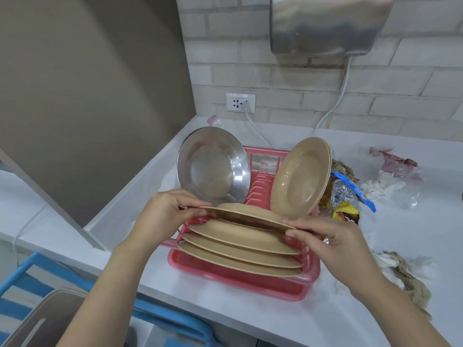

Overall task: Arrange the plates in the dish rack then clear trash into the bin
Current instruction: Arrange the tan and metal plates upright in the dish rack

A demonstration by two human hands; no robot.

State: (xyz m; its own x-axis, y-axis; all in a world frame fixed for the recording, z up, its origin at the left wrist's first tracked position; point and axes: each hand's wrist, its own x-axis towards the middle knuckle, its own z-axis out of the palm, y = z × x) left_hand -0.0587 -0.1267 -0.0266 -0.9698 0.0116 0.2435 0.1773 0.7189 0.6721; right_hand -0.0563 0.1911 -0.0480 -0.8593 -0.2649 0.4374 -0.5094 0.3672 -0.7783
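Note:
A pink dish rack [240, 286] stands on the white counter. Three tan plates [240, 254] stand on edge in its near slots. I hold a fourth tan plate [245, 212] just behind them, my left hand [162, 216] pinching its left rim and my right hand [323, 236] pinching its right rim. A steel plate [213, 166] leans at the rack's back left. Tan plates [300, 176] lean at the back right. Trash lies right of the rack: foil snack wrappers [348, 196], crumpled tissue [380, 186], a red plastic wrapper [395, 162] and brown paper [406, 276].
A brick wall with a socket [240, 102] and a cable runs behind the counter. A steel dryer [325, 23] hangs above. A blue frame [50, 266] and a grey bin [37, 319] sit below the counter edge at lower left.

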